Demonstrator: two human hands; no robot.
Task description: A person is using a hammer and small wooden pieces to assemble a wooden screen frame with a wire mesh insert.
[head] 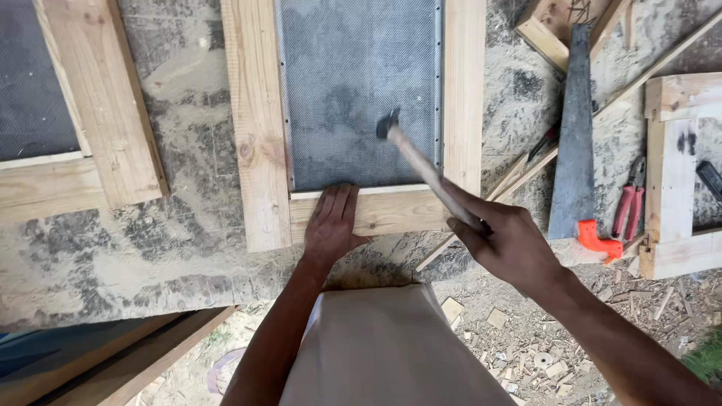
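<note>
Under the left hand (332,222) the bottom rail of a wooden frame (259,113) is pressed flat, the fingers laid together and straight, their tips reaching the thin strip that edges the wire mesh (353,83). Just to the right of that hand, the right hand (505,242) is closed in a fist round the wooden handle of a hammer (421,162), which is raised at a slant so that its dark head hangs over the mesh, above and to the right of the left fingertips. The head is blurred. The step in hand is judged to be the nailing of the mesh edge to the bottom rail, with the frame steadied by the flat hand. No nail can be made out beneath the head, so its spot cannot be told. A clean downward blow onto the strip is called for next, kept clear of the left fingertips. Beyond the right hand, a handsaw (575,135) and red pliers (630,201) lie on the sandy ground.
</note>
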